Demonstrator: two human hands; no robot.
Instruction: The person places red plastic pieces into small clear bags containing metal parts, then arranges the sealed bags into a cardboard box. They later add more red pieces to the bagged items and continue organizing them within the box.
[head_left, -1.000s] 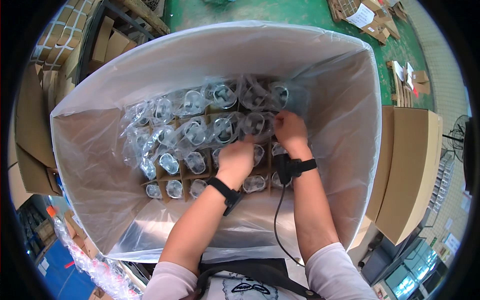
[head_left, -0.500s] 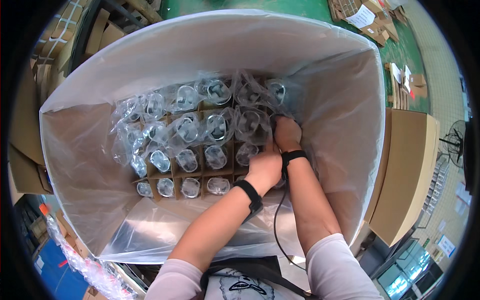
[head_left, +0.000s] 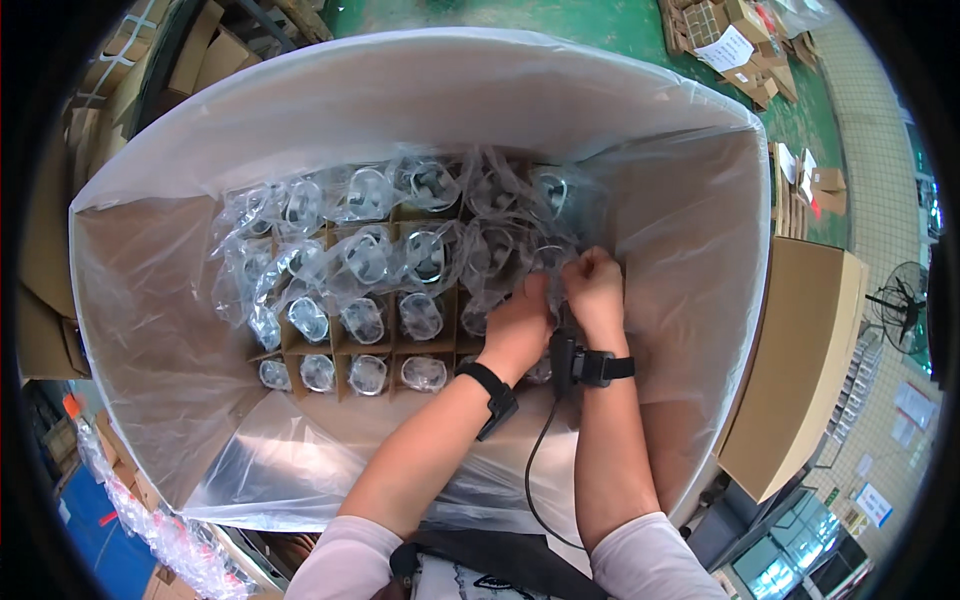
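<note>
Inside a large carton lined with clear plastic film, glass jars wrapped in plastic bags are seen standing in cardboard dividers. Near the carton's right wall, the left hand and right hand are held side by side, fingers clenched on a bagged jar.

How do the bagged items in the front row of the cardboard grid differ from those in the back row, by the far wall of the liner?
The front row sits low in its cells, with the plastic tucked in and the cardboard divider edges showing between items. The back row has loose, crumpled plastic billowing up over the dividers, hiding most of them. Both rows hold clear, round items in plastic bags, inside the same white-lined box.
</note>
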